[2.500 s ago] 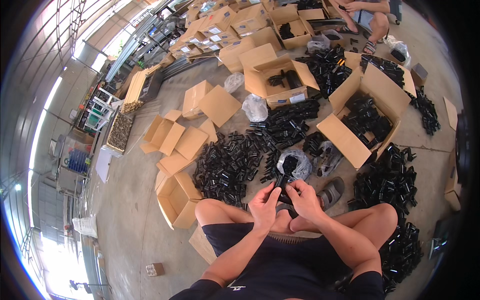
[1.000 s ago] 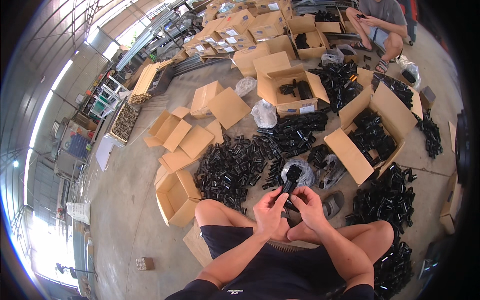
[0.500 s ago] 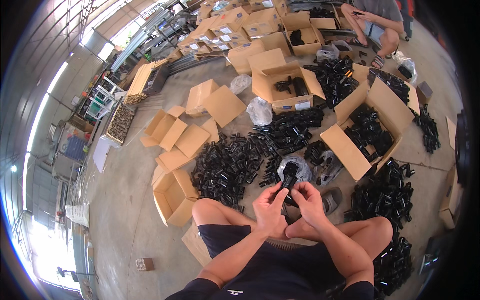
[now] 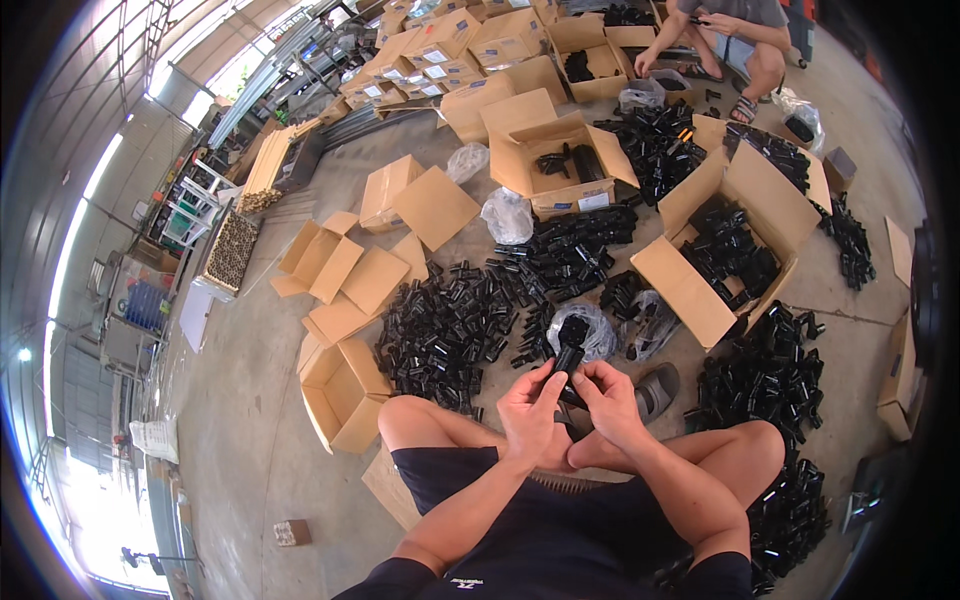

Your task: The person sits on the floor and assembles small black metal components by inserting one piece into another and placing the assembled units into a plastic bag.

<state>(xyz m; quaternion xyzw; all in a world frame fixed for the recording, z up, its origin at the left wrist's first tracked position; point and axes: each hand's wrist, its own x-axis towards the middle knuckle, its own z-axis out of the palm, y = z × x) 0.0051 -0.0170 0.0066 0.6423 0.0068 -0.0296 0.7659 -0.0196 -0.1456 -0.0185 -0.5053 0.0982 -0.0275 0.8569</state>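
Observation:
Above my crossed legs, both hands are closed on a black plastic tube-like part [image 4: 567, 361], its exact kind unclear. My left hand [image 4: 530, 408] grips its left side with the thumb along it. Against its lower right side press the fingers of my right hand [image 4: 608, 400], and they partly hide its near end. Just beyond the part lies a clear plastic bag [image 4: 597, 335] with dark pieces at its mouth. A wide heap of similar black parts [image 4: 440, 335] spreads on the floor to the far left of my hands.
An open carton [image 4: 790, 215] of black parts stands at the right, above another heap [image 4: 760, 375]. Farther off are an open box [image 4: 555, 198] and stacked cartons [image 4: 440, 40]. A sandal [image 4: 657, 392] lies near my right hand. Another person [image 4: 740, 40] squats at the far right.
My hands keep hold of the black part, barely shifted. The view has swung slightly, so the surroundings sit a little lefter and higher. The other person has reached one hand down toward a bag.

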